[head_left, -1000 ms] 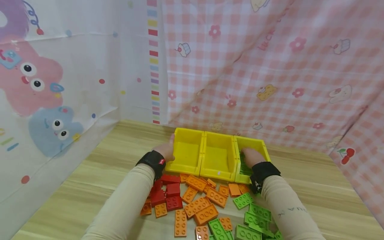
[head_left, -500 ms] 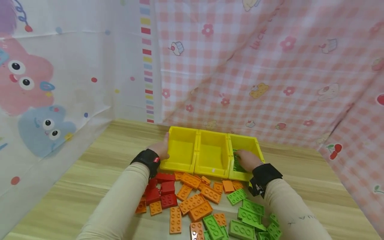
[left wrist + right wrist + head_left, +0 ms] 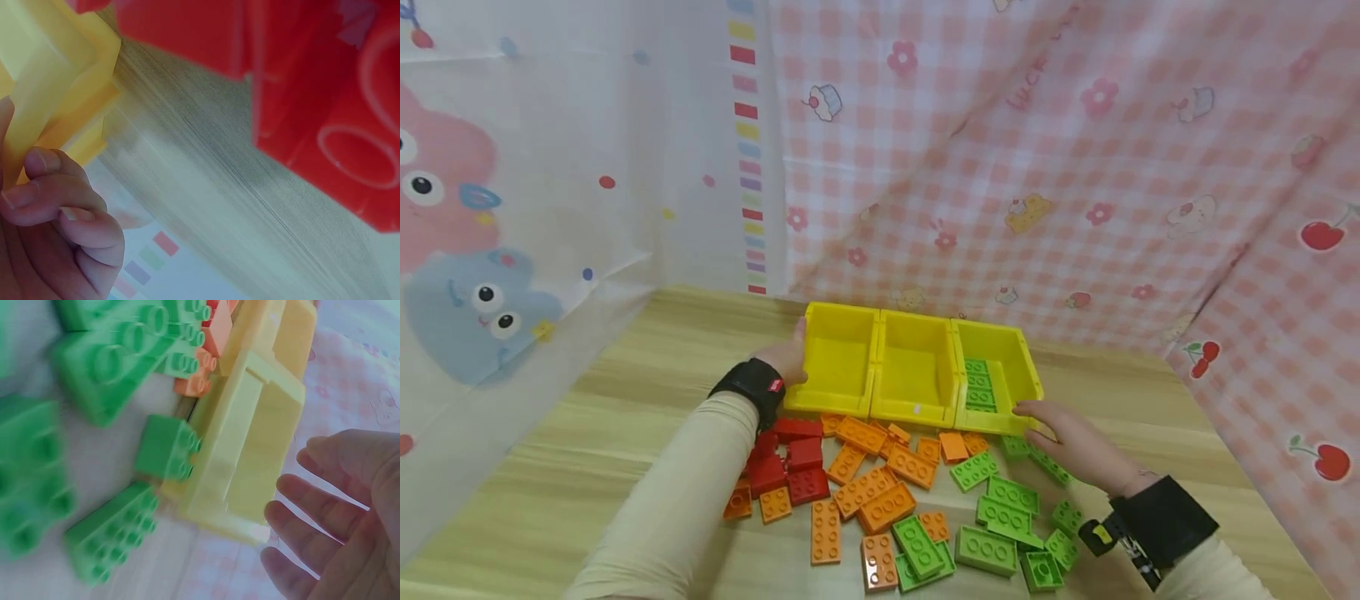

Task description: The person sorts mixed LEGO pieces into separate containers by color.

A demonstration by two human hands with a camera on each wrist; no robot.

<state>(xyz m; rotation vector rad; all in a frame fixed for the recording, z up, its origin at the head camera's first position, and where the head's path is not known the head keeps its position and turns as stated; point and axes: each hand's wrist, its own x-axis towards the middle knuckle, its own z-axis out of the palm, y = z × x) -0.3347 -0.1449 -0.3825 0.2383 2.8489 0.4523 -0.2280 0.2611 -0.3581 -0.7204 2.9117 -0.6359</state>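
Observation:
Three yellow bins stand joined in a row. My left hand [image 3: 784,360] grips the outer side of the left bin [image 3: 838,358], its fingers curled at the bin's edge in the left wrist view. The middle bin [image 3: 917,371] holds nothing visible. Inside the right bin [image 3: 1011,371] lie green toy building bricks [image 3: 979,385]. My right hand [image 3: 1078,442] is by that bin's front right corner, fingers spread and holding nothing, as the right wrist view shows. Below it are loose green bricks [image 3: 987,548], partly hidden near the hand.
Orange bricks [image 3: 887,507] lie in front of the bins, with red bricks [image 3: 808,485] to their left near my left forearm. The wooden table [image 3: 625,392] meets a white printed curtain [image 3: 587,150] and a pink checked curtain [image 3: 1000,167] behind.
My right hand has come out of the right bin and moved right and toward me, uncovering the green bricks inside. My left hand keeps its place on the left bin. The head view has shifted right.

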